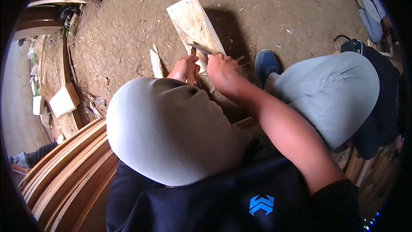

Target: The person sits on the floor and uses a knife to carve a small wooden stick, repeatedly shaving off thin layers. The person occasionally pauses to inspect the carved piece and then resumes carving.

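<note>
Stick (192, 74) juts past the left grip (183, 66) clasping it; right grip (222, 68) holds a knife (201, 49).

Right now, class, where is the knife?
In the head view, the knife is above the picture's middle, in the right hand, its blade by the upper end of the stick in the left hand and seen against the pale wooden block.

Black fisheye vignetting rings lit, shadow-patched ground (279, 4).
</note>
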Demonstrator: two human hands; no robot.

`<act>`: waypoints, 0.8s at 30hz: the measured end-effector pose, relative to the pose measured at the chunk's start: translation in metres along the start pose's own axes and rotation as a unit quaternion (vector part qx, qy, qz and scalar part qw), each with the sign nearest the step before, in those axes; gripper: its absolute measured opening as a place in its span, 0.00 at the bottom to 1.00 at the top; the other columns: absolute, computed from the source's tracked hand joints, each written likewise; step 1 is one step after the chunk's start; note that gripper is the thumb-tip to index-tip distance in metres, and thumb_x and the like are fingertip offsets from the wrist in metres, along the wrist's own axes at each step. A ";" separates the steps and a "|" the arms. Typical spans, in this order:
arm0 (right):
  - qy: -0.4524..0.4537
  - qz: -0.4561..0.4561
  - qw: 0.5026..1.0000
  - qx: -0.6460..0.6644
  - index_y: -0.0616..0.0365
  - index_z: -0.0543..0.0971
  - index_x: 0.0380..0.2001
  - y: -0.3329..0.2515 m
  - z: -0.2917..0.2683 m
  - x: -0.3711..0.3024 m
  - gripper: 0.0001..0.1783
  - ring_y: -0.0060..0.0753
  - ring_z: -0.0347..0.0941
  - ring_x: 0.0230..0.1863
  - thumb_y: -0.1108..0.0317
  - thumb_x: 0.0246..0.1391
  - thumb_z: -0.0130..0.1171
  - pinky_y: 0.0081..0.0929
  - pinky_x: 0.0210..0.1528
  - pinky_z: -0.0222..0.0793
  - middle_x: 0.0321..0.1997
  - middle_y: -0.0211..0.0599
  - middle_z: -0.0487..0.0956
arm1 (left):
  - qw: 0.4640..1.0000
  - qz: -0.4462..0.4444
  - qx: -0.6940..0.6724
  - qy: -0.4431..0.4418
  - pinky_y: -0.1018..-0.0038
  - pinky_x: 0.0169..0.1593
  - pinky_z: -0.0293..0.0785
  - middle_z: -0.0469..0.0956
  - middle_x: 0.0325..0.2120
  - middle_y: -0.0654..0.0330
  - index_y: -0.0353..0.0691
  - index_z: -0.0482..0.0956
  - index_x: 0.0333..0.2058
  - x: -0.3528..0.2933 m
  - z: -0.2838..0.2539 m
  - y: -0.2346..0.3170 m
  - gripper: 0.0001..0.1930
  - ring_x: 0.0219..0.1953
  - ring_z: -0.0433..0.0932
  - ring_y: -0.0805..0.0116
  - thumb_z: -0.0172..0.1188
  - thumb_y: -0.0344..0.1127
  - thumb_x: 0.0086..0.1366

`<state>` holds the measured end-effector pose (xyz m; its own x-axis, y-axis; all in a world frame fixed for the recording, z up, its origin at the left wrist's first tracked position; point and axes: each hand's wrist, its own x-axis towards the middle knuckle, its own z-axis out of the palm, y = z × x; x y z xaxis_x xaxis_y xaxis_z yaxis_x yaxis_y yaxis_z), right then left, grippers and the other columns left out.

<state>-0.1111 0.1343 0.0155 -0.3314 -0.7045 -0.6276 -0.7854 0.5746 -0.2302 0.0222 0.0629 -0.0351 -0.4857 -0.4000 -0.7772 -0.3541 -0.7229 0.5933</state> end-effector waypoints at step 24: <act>-0.001 -0.056 0.997 0.047 0.65 0.79 0.39 0.019 -0.019 0.002 0.24 0.55 0.77 0.44 0.58 0.63 0.37 0.45 0.47 0.73 0.42 0.55 0.79 | 0.998 0.001 -0.058 -0.032 0.74 0.10 0.61 0.64 0.13 0.62 0.45 0.63 0.32 -0.001 0.000 0.000 0.09 0.07 0.62 0.68 0.47 0.43 0.66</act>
<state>-0.1367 0.1359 0.0238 -0.2430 -0.7652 -0.5962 -0.7650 0.5291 -0.3672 0.0225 0.0632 -0.0347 -0.5381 -0.3670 -0.7588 -0.2593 -0.7845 0.5633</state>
